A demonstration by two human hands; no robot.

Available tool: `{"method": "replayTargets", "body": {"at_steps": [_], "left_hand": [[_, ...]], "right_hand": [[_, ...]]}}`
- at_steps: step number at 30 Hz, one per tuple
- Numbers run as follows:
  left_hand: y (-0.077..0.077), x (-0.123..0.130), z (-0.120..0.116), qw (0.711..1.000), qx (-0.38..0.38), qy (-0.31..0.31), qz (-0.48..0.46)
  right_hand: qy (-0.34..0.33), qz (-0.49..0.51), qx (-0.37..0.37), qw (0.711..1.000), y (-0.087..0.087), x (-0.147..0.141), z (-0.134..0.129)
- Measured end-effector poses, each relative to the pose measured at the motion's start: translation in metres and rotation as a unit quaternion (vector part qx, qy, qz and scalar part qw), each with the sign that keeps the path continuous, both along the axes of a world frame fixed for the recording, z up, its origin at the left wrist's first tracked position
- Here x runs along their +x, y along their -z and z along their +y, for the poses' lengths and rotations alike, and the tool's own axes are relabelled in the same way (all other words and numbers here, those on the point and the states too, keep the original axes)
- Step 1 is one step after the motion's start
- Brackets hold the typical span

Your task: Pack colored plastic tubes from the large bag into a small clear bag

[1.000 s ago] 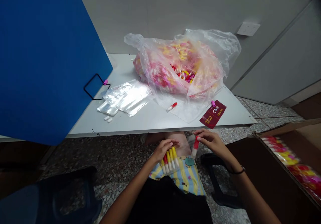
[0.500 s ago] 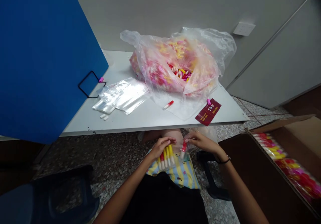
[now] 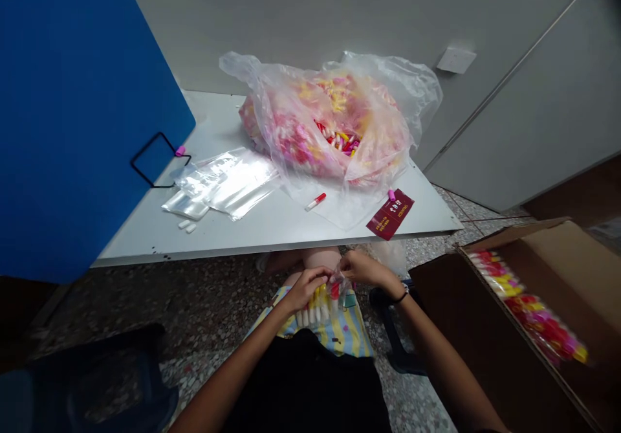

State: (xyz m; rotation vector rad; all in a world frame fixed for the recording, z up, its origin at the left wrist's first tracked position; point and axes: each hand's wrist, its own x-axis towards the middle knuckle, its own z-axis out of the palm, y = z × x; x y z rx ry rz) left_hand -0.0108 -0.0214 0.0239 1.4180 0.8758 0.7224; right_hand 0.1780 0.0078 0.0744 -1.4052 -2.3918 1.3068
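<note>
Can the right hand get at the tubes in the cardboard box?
Probably yes. The right hand holds a small clear bag over the lap, but the open cardboard box sits just to that side; only its near wall stands before the tubes.

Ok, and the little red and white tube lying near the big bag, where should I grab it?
Pinch the tube across its white middle with the fingers, coming straight down from above. It lies flat on the clear plastic, and it is slim, so the fingers can close on its long sides.
</note>
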Motion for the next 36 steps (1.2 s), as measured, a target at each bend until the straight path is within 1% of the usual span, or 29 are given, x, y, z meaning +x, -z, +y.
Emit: {"method": "replayTargets", "body": {"at_steps": [2,4,8,10,11,13,16,17,19,21,23,25,26,29,32,34,36], "left_hand": [[-0.005,0.001,0.001,1.000,0.000,0.014,-0.004],[-0.010,0.004,0.002,1.000,-0.003,0.018,-0.008],[-0.015,0.010,0.004,0.999,-0.024,-0.013,-0.022],[-0.015,0.011,0.006,0.998,-0.039,-0.032,-0.030],[-0.014,0.011,0.008,0.998,-0.041,-0.031,-0.034],[-0.012,0.011,0.011,0.998,-0.034,-0.003,-0.046],[-0.005,0.009,0.014,0.996,-0.026,0.052,-0.070],[-0.002,0.008,0.015,0.995,-0.029,0.061,-0.074],[0.004,0.007,0.016,0.996,-0.040,0.045,-0.067],[0.007,0.005,0.016,0.997,-0.049,0.004,-0.053],[0.005,0.005,0.017,0.997,-0.052,-0.010,-0.053],[-0.002,0.005,0.018,0.997,-0.048,0.003,-0.064],[-0.005,0.005,0.018,0.996,-0.045,0.008,-0.070],[-0.014,0.006,0.019,0.996,-0.038,0.000,-0.075],[-0.017,0.007,0.019,0.997,-0.030,-0.006,-0.073],[-0.017,0.007,0.018,0.997,-0.022,-0.010,-0.068],[-0.014,0.006,0.018,0.998,-0.003,-0.036,-0.054]], "right_hand": [[-0.008,-0.003,0.018,1.000,-0.006,0.002,-0.002],[-0.031,-0.013,0.031,0.999,-0.015,0.003,-0.002],[-0.085,-0.068,0.050,0.993,-0.033,0.002,-0.001],[-0.090,-0.105,0.056,0.989,-0.038,0.000,0.000],[-0.087,-0.116,0.063,0.987,-0.040,-0.002,0.000],[-0.073,-0.121,0.086,0.986,-0.040,-0.004,0.001],[-0.036,-0.100,0.133,0.985,-0.037,-0.008,0.000],[-0.023,-0.093,0.148,0.984,-0.036,-0.008,0.000],[-0.006,-0.072,0.166,0.983,-0.035,-0.009,-0.001],[-0.002,-0.035,0.161,0.986,-0.035,-0.007,-0.003],[0.004,0.024,0.143,0.989,-0.039,-0.004,-0.006],[0.024,0.096,0.126,0.987,-0.043,-0.002,-0.010],[0.045,0.128,0.126,0.983,-0.045,-0.002,-0.013],[0.138,0.199,0.147,0.959,-0.048,-0.004,-0.022],[0.235,0.269,0.161,0.920,-0.039,-0.011,-0.033],[0.303,0.331,0.158,0.880,-0.026,-0.016,-0.041],[0.379,0.395,0.162,0.821,-0.009,-0.021,-0.050]]}}
